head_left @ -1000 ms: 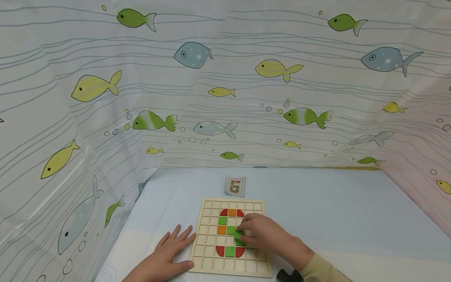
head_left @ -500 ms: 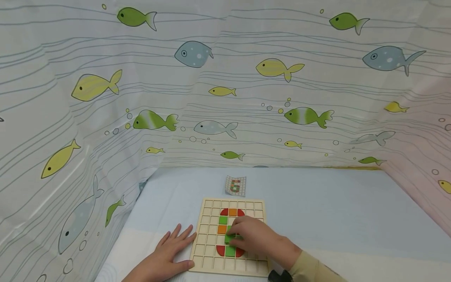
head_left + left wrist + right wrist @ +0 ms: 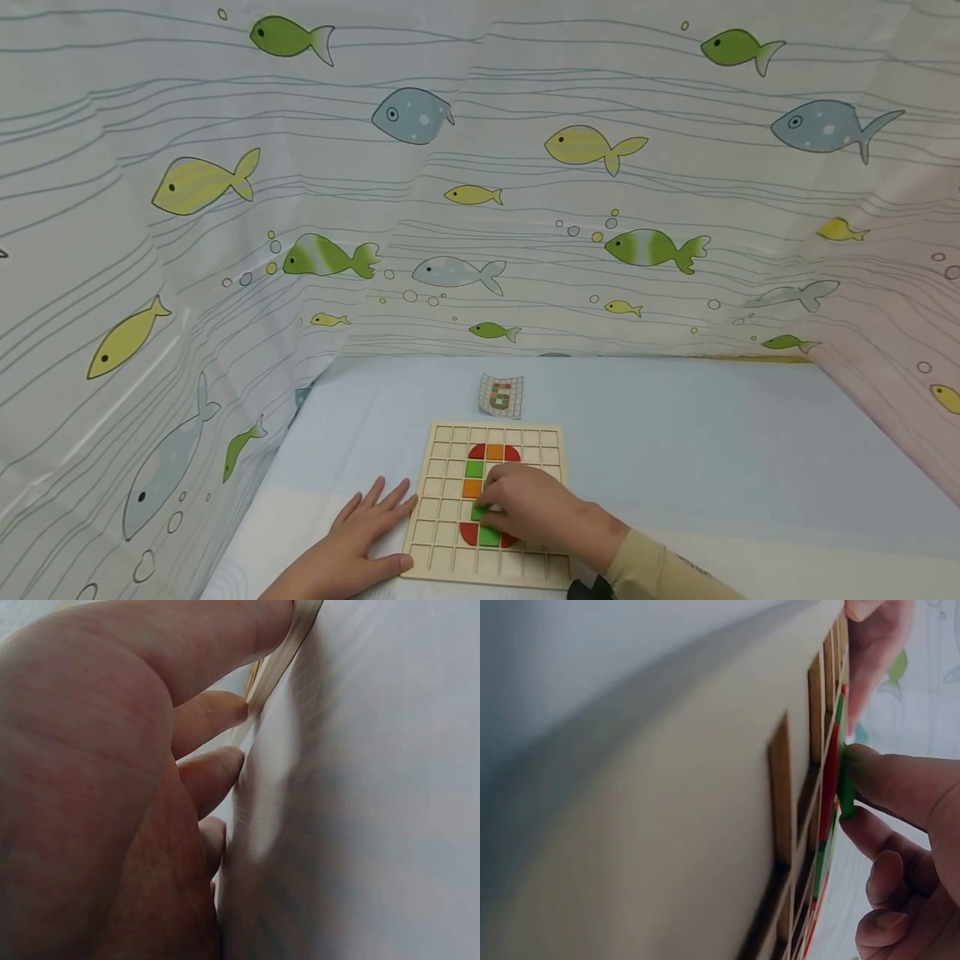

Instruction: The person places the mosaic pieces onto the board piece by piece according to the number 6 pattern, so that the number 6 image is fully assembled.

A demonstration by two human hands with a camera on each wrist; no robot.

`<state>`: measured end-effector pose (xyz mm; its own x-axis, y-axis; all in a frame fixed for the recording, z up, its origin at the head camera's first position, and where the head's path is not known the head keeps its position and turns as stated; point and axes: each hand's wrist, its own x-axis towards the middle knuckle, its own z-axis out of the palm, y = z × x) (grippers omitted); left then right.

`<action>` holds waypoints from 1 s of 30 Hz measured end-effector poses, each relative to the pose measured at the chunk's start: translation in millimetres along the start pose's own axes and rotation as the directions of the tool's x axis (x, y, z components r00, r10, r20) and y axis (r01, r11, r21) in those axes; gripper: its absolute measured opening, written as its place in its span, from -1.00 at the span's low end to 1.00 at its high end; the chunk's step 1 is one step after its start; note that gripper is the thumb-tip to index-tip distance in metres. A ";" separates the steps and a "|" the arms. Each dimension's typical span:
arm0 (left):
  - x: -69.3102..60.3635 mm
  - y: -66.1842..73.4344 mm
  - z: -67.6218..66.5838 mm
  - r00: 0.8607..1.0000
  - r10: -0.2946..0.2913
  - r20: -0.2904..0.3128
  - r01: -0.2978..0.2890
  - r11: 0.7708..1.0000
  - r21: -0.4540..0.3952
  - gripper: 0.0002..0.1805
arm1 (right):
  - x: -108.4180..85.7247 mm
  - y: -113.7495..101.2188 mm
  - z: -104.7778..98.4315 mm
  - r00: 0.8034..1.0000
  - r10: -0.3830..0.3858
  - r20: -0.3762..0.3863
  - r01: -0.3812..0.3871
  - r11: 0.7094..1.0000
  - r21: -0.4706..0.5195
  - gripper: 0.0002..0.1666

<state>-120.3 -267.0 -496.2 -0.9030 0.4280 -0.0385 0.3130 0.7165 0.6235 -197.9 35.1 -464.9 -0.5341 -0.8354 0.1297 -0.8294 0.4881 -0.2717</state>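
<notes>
A wooden grid board [image 3: 438, 537] lies flat on the table. My right hand [image 3: 531, 504] is over its middle, pinching a green square tile [image 3: 846, 786] between thumb and finger, just below an orange tile [image 3: 472, 488] in the left column of a tile pattern. Whether the pinched tile sits down in its cell I cannot tell. Red quarter-round tiles [image 3: 468, 533], a green tile [image 3: 489, 536] and others lie in the grid, some partly hidden under the hand. Fingers spread, my left hand [image 3: 348, 546] touches the board's left edge.
Behind the board lies a small printed card [image 3: 501, 396] showing a coloured grid pattern. A fish-patterned curtain [image 3: 555, 283] encloses the back and both sides of the table. A black strap [image 3: 590, 588] shows below my right wrist.
My right hand has moved left across the board with the green tile, from the right side of the pattern to its left column. The left hand stays in place.
</notes>
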 end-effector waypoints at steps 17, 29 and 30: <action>0.1 2.2 -0.6 1.000 -0.016 0.019 0.017 0.999 -0.033 -0.20 | 10.4 -5.1 3.3 0.996 -0.084 -0.032 0.083 0.996 -0.045 -0.83; -1.8 1.9 -0.6 1.000 -0.017 0.005 0.017 1.000 -0.015 -0.19 | 10.7 -6.1 4.5 0.998 -0.052 -0.020 0.051 0.999 -0.007 -0.83; -2.0 1.7 -0.7 1.000 -0.018 0.006 0.018 1.000 -0.015 -0.19 | 11.1 -5.7 5.1 0.998 -0.052 -0.024 0.052 0.999 -0.002 -0.83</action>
<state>-118.2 -267.0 -494.5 -0.9067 0.4183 -0.0539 0.2925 0.7157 0.6342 -198.3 21.8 -466.8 -0.4940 -0.8533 0.1669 -0.8564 0.4442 -0.2632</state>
